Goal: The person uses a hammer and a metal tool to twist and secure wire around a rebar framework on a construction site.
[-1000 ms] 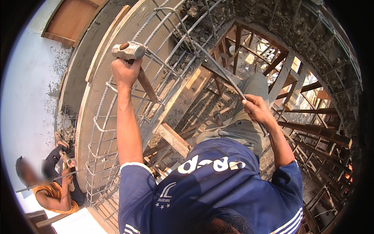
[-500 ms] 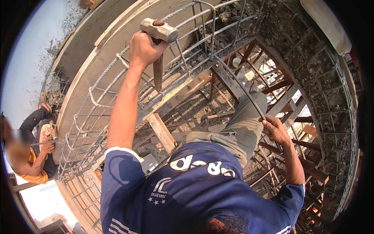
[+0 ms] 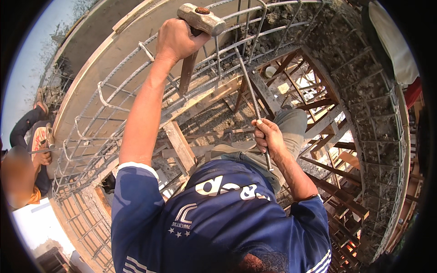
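My left hand is closed around the wooden handle of a heavy hammer, just below its block-shaped metal head. The handle hangs down beneath the fist, over the bars of a curved rebar cage. My right hand grips a thin steel rod near its lower end. From there the rod slants up and left; its far end meets the cage's inner bars, though whether it is hooked on them I cannot tell. A short stub of rod sticks out below the right hand.
At the left a co-worker in orange holds a bar beside the cage. Timber beams and props cross the deep opening under me. A concrete-crusted ring with rebar curves along the right. A plywood form wall borders the cage.
My right hand has swung left with the rod, whose far end now sits farther left along the cage. The left hand and hammer have shifted slightly up and right.
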`<state>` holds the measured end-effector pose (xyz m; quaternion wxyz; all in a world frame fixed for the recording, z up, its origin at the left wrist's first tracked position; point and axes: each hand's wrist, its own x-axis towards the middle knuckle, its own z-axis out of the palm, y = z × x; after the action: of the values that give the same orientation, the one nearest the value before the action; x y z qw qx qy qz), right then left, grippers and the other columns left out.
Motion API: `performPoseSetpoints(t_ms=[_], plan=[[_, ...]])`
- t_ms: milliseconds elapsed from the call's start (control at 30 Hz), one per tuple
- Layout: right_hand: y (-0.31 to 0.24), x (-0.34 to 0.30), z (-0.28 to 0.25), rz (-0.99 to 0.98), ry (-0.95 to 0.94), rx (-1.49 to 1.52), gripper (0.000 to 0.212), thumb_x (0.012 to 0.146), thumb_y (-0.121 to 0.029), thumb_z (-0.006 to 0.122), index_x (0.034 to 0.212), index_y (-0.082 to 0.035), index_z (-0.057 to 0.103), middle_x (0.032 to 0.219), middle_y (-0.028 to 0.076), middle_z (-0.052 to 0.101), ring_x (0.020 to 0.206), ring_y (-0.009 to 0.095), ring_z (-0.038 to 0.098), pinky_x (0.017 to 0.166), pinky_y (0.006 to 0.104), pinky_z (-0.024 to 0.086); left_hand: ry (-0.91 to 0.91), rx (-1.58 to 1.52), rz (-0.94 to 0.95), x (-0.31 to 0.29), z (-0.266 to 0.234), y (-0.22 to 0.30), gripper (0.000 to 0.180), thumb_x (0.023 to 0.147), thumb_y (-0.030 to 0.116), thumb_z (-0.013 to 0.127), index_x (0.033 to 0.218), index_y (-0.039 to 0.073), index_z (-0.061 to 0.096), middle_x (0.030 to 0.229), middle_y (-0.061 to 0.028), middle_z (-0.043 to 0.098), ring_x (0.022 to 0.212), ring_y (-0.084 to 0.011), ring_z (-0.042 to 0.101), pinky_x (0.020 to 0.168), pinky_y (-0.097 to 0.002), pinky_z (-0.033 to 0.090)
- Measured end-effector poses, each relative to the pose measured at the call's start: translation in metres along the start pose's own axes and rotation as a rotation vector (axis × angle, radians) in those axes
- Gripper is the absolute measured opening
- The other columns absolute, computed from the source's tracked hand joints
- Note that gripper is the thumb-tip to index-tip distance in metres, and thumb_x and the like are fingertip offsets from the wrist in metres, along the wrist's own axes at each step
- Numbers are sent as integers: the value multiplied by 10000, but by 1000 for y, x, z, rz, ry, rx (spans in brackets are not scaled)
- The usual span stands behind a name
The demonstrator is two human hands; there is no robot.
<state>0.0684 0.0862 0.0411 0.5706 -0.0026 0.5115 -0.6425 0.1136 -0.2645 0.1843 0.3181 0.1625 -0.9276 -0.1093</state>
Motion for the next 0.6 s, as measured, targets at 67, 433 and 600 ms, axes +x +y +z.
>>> performPoseSetpoints(t_ms=[67,433,600], plan=[[26,9,15,-29,-4,93,183,1046,-226,521,1087,-54,566,650,-37,443,424,56,360,341,237,317,-11,6,-7,1,2,-4,434,717,474,774,627,52,729,536,-118,641,560,-302,686,565,-382,549],[16,0,-26,-53,76,-75,215,1038,-230,543,1064,-20,581,657,-41,437,427,40,350,340,230,307,22,57,45,0,6,-12,523,720,537,770,549,48,697,491,-107,614,516,-287,668,548,-382,542],[19,-9,-20,-54,71,-110,220,1043,-230,532,1077,-19,583,665,-40,435,430,48,353,350,236,306,24,75,47,-1,6,-13,522,728,537,768,549,51,699,490,-99,616,514,-279,672,543,-381,544]])
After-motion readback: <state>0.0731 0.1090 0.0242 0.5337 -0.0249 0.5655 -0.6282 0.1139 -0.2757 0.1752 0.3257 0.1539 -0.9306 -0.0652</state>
